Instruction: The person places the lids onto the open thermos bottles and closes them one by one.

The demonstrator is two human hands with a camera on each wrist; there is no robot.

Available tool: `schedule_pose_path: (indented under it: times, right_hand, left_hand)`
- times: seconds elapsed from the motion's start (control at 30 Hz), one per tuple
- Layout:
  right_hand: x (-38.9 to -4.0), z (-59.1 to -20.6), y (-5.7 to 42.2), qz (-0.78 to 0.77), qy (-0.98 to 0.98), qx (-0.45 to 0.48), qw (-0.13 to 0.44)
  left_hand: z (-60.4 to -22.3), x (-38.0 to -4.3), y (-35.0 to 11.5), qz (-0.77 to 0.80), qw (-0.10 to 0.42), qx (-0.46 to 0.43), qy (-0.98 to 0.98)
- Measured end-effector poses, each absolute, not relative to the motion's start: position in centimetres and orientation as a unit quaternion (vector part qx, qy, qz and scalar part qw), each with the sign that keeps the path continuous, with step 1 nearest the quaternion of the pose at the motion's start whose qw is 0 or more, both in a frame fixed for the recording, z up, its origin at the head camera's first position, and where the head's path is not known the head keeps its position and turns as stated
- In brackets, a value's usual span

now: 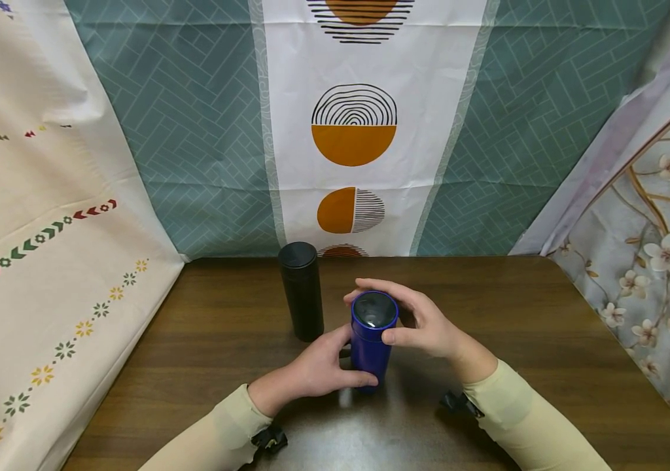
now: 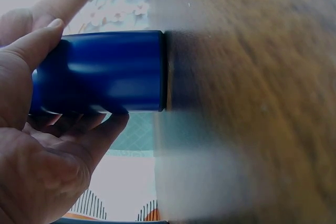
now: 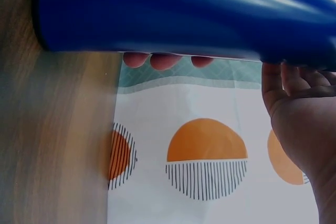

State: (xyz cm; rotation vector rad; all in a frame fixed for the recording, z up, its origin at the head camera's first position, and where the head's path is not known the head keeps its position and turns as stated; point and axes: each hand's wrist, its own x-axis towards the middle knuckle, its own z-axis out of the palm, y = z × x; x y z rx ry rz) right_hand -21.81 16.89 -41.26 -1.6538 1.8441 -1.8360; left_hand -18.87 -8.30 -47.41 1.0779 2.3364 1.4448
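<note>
A blue thermos bottle with a glossy dark top stands upright, its base at the tabletop in the left wrist view. Around its body curls my left hand, thumb in front and fingers behind. My right hand holds the upper end from the right, with its thumb on the near side of the rim. In the right wrist view, left-hand fingertips show past the bottle's edge, below my right hand. Behind and to the left stands a black tumbler, touched by neither hand.
The brown wooden table extends to both sides of the hands. A patterned green and white cloth hangs at its back edge. Cream cloth borders the left side, and floral cloth the right.
</note>
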Motion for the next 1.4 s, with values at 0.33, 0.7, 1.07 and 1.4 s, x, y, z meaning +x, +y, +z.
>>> schedule_pose_path:
  times: [0.33, 0.7, 1.07, 1.4]
  right_hand:
    - [-21.7, -41.1, 17.0, -0.607, 0.602, -0.517, 0.043]
    - [-21.1, -40.8, 17.1, -0.600, 0.658, -0.455, 0.022]
    - [-20.8, -40.9, 16.9, -0.605, 0.679, -0.416, 0.008]
    - [-20.6, -41.0, 16.5, -0.615, 0.675, -0.408, 0.004]
  left_hand:
    - [-47.3, -18.9, -8.3, 0.488, 0.098, 0.364, 0.787]
    - [-47.2, -18.9, -8.3, 0.491, 0.098, 0.367, 0.784]
    - [-47.1, -18.8, -8.2, 0.496, 0.099, 0.372, 0.778]
    - [-47.1, -18.8, -8.2, 0.495, 0.102, 0.367, 0.781]
